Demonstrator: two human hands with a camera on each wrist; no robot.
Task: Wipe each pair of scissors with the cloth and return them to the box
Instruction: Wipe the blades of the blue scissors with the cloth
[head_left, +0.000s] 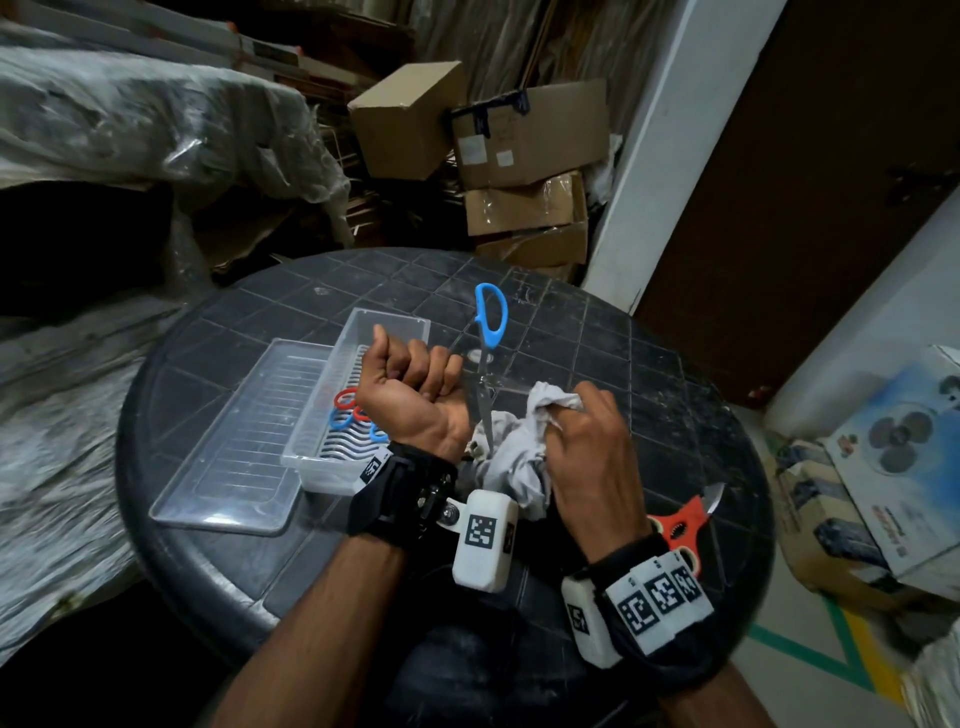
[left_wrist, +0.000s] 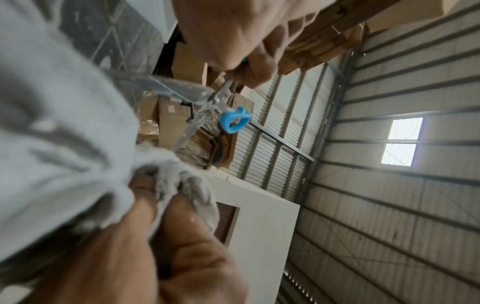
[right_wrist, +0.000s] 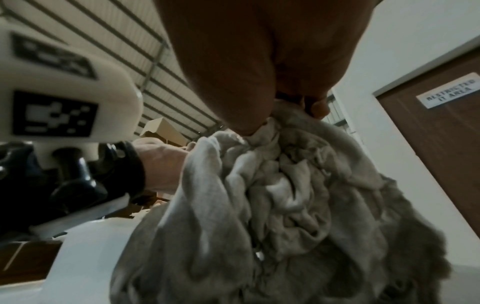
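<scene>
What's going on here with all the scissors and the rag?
A person is cleaning scissors at a round black table. The left hand holds the open blue-handled scissors, blades pointing down toward the grey cloth bunched in the right hand. More scissors with red and blue handles lie in the clear plastic box, its lid beside it. An orange-handled pair lies on the table by the right wrist.

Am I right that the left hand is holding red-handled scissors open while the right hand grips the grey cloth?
Not quite: the scissors in the left hand have blue handles, as the head view shows. They are open, and the right hand does grip the grey cloth.
</scene>
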